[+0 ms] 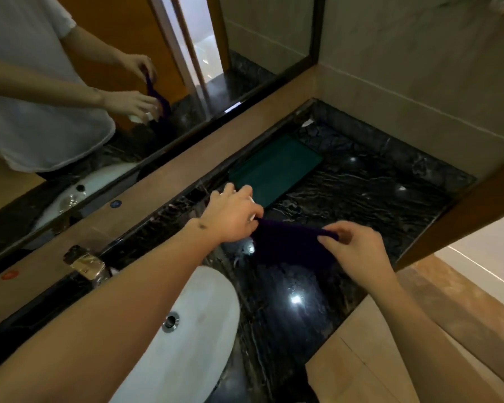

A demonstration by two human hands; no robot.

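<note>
L hand (233, 216), R hand (352, 245) pinch purple cloth (288, 242) over counter (361, 199).

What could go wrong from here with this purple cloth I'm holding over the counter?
The purple cloth is only pinched at its top edge by the left hand and right hand, so one corner might slip and drop. It hangs close to the sink, so it could swing into the basin.

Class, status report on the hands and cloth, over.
Left hand and right hand pinch opposite ends of the purple cloth. Cloth stretched over black counter. Green mat behind, not in the way.
</note>
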